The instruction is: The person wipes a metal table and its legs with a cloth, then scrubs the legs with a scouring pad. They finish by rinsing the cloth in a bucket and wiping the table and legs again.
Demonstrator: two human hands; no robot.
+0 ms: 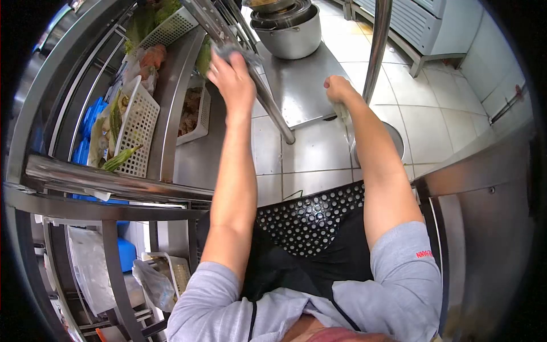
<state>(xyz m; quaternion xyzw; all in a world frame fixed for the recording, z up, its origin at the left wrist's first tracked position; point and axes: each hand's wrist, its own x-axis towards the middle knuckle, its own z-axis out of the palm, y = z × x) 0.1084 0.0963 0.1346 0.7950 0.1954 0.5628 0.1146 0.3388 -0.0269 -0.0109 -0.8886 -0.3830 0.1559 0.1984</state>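
My left hand (232, 82) reaches up to a metal shelf post (268, 111), its fingers closed on a grey cloth (242, 56) that lies against the post. The hand is slightly blurred. To the right, my right hand (337, 89) hangs in a closed fist above the right edge of a low steel platform (302, 85). Something pale and thin shows below its wrist; what the fist holds, if anything, is hidden.
Shelves on the left hold a white basket (138, 128) of vegetables. A large pot (292, 37) stands on the platform's far end. Another metal post (378, 51) rises beside my right hand. A steel cabinet (484, 222) is at the right.
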